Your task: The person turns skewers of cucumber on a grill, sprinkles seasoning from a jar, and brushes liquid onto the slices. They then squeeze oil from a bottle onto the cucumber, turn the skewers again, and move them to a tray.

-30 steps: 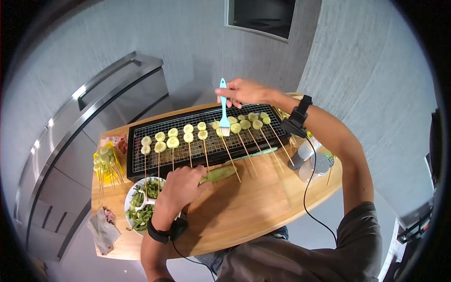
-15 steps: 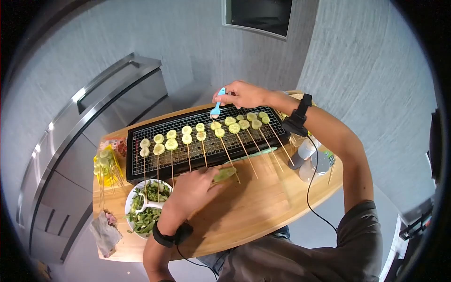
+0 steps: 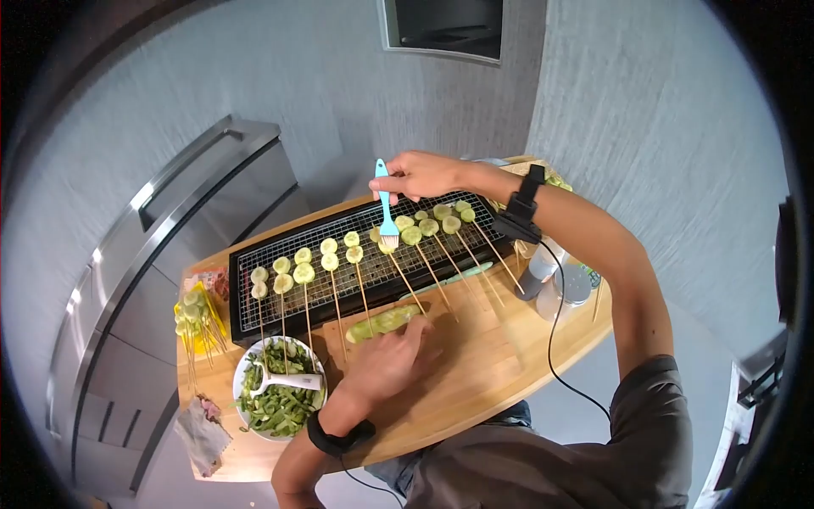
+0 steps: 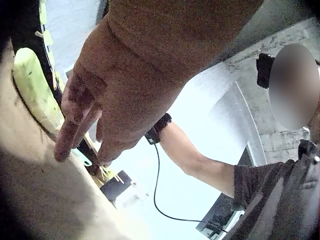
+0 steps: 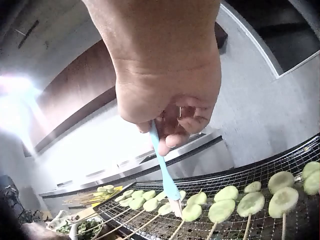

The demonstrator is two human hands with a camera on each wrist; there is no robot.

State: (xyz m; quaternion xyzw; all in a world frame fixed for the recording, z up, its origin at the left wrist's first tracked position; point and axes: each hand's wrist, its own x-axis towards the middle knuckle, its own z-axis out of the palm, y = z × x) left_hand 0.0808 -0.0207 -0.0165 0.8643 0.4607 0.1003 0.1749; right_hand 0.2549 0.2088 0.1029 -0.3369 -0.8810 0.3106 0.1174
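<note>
My right hand (image 3: pixel 424 174) pinches the light-blue handle of a basting brush (image 3: pixel 385 199) above the grill. In the right wrist view the brush's pale bristles (image 5: pixel 176 208) reach down to a cucumber slice (image 5: pixel 192 213). Pairs of cucumber slices on wooden skewers lie in a row across the wire mesh of the black grill (image 3: pixel 292 326), sticks toward me. My left hand (image 3: pixel 386 369) is over the board, fingers loosely extended beside a peeled cucumber (image 3: pixel 381 323). Its fingertips come close to the cucumber's right end and the end of one skewer.
At left stands a white bowl (image 3: pixel 238 407) of green peelings, with a white peeler (image 3: pixel 292 381) across it. Behind it, more skewers lie on a yellow tray (image 3: pixel 222 327). A green-handled knife (image 3: pixel 466 273) lies along the grill's front. Jars (image 3: pixel 553 299) stand at right.
The brush lifted and tilted over the far end of a skewer, then came back down on slices slightly left. My left hand moved right and toward me, uncovering the cucumber and peeler.
</note>
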